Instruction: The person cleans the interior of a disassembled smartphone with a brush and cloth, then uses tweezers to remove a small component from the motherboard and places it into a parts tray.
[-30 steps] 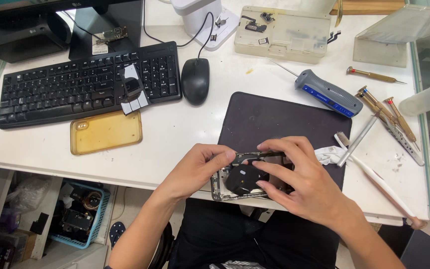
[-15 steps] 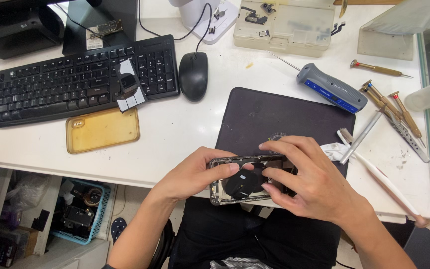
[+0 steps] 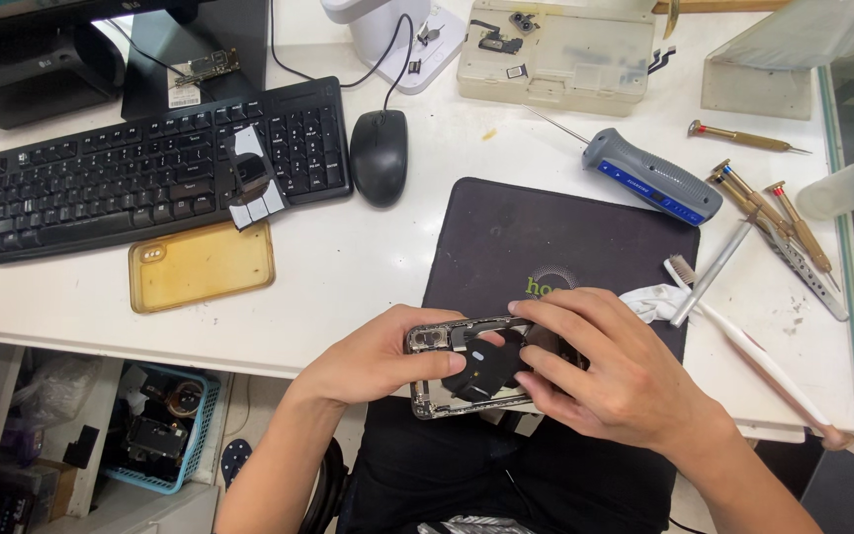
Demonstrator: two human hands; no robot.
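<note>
At the lower middle of the frame, over the near edge of the table [image 3: 348, 287], both hands hold an opened phone housing [image 3: 447, 391] with a metal rim and a dark round part inside. The left hand [image 3: 373, 361] is curled around the housing's left end, thumb laid across its top; the right hand [image 3: 610, 371] is closed over its right half, fingertips pressing on the dark part (the housing's right end is hidden under it). Just behind lies a dark work mat [image 3: 546, 237], with a crumpled white wipe [image 3: 649, 302] and a toothbrush [image 3: 753, 351] at its right edge. Left of the mat sits a yellowed clear phone case [image 3: 202, 265]. Farther back are a black keyboard [image 3: 150, 168], a black mouse [image 3: 379, 156] and, to the right, a grey-and-blue screwdriver [image 3: 649, 176].
</note>
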